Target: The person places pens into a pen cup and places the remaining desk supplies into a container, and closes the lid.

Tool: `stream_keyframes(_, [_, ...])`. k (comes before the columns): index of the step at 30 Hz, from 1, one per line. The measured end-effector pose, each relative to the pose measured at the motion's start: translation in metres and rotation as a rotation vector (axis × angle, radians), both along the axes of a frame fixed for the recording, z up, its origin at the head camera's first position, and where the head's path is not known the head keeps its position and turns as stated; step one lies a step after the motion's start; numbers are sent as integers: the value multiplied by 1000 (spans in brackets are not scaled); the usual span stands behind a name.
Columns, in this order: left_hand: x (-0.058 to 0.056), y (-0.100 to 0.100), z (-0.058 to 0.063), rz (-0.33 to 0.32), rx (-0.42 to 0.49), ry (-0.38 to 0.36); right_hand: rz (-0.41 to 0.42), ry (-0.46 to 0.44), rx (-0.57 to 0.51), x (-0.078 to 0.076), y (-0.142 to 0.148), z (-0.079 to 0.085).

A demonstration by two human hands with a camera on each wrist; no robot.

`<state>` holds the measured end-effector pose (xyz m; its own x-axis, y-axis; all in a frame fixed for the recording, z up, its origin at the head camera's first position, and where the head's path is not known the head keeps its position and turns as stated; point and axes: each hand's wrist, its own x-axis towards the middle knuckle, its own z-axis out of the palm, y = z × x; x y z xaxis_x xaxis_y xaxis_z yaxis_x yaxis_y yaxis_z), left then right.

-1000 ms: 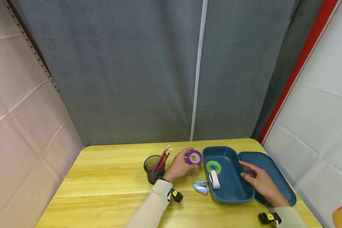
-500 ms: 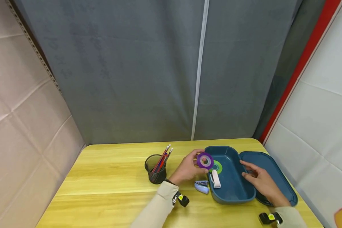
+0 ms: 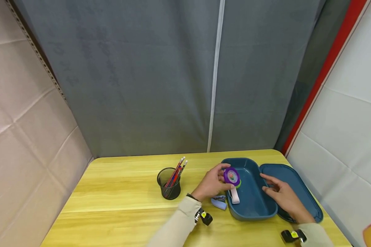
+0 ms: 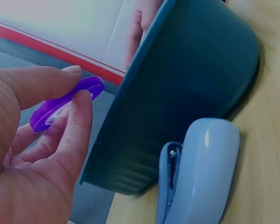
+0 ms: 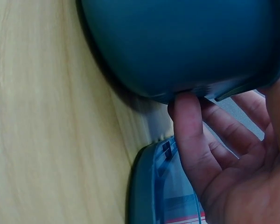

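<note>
My left hand pinches a purple roll of tape between thumb and fingers, over the left side of a dark blue plastic box. Under the roll, in the box, part of a green tape roll shows. A white stapler lies in front of it, partly hidden by my left thumb. At the right wall of the box is my right hand, fingers extended. Its thumb touches the outer wall in the right wrist view. A light blue stapler lies on the table beside the box's left wall.
The box's blue lid lies on the wooden table at the right, partly under my right forearm. Left of my left hand stands a black mesh pencil cup holding several pencils. A grey curtain hangs behind the table.
My left hand has moved right with the purple tape roll, from beside the box to over its left part, now covering most of the green roll. The right hand stays at the box's wall.
</note>
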<state>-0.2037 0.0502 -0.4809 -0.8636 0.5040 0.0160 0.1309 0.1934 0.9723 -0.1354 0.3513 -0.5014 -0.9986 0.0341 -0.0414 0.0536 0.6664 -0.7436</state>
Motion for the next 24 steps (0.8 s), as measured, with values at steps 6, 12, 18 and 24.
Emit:
stream_keyframes(6, [3, 3, 2, -32, -21, 7, 1, 0, 1, 0, 0, 0])
stream_keyframes(12, [4, 5, 1, -99, 4, -2, 3, -4, 0, 0, 1, 0])
stream_keyframes(18, [4, 4, 0, -99, 12, 12, -2, 0, 2, 0, 0, -1])
stream_keyframes(24, [4, 1, 0, -88, 31, 25, 0, 4, -2, 1, 0, 0])
